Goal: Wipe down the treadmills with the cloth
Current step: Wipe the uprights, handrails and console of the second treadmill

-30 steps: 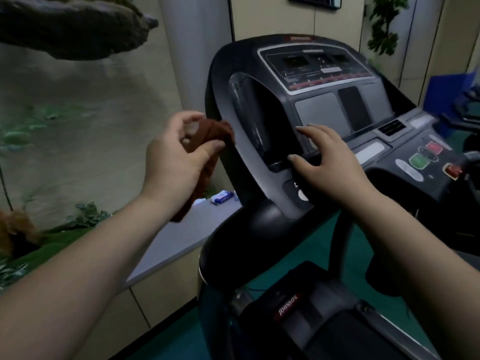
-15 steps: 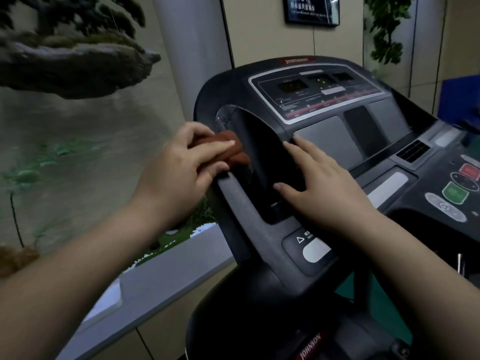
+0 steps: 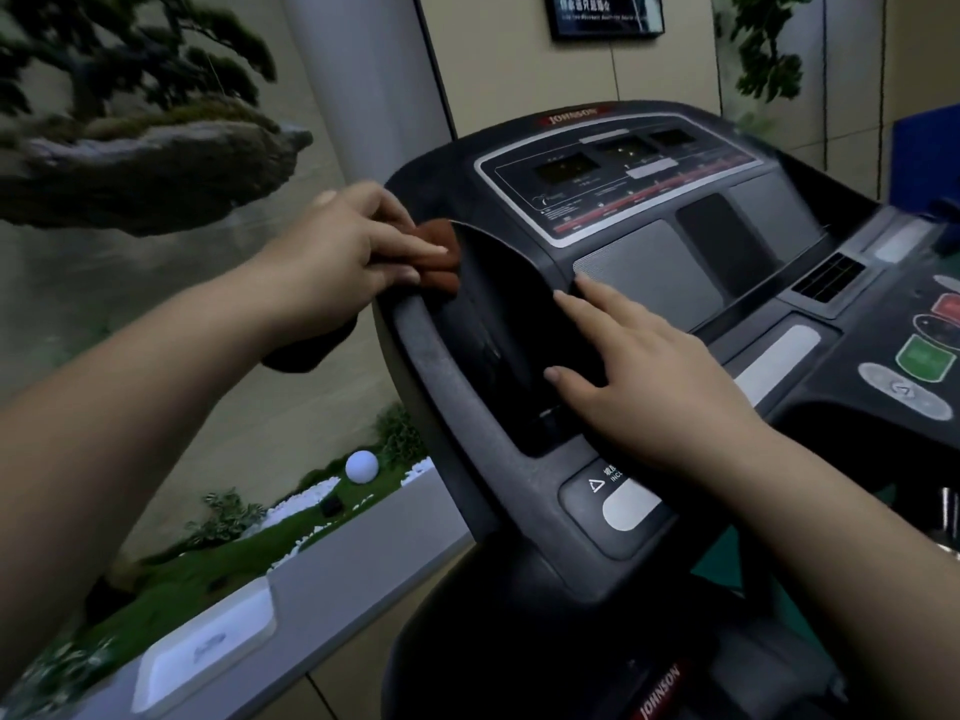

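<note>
left hand (image 3: 343, 257), fingers curled over a bunched brown cloth (image 3: 439, 252), pressing it against the upper left rim of the treadmill (image 3: 457, 387) console; more dark cloth hanging below the wrist. right hand (image 3: 649, 376) flat and open, fingers straight and slightly spread, resting on the dark recessed pocket (image 3: 498, 314) left of the grey panel (image 3: 649, 267); holding nothing. display (image 3: 623, 168) above the panel, dark, framed in silver. green button (image 3: 924, 356) and red button (image 3: 948, 306) at far right of the console. grey ledge (image 3: 332, 589) left of the machine, beside a white ball (image 3: 361, 466) on green turf.
</note>
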`<act>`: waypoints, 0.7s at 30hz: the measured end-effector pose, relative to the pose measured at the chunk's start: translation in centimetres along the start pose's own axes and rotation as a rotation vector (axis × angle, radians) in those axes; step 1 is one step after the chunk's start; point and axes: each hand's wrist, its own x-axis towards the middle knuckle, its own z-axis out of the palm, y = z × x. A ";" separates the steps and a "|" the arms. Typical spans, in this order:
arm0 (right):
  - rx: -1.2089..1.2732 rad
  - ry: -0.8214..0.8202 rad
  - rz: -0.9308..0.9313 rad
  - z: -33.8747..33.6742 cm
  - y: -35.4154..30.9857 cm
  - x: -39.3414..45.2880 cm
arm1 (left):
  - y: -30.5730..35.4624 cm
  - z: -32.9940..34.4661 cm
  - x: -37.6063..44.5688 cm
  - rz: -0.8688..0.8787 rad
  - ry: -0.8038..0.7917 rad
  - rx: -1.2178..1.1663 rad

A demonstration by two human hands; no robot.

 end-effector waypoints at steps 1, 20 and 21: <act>0.006 0.004 0.002 0.0 0.0 0.0 | 0.0 0.2 0.5 -0.013 0.016 0.004; 0.049 0.058 0.002 -0.2 1.1 -0.5 | -0.3 1.9 5.1 -0.133 0.071 0.050; 0.056 0.066 0.005 -0.2 1.2 -0.5 | -0.2 1.7 4.8 -0.107 0.061 0.065</act>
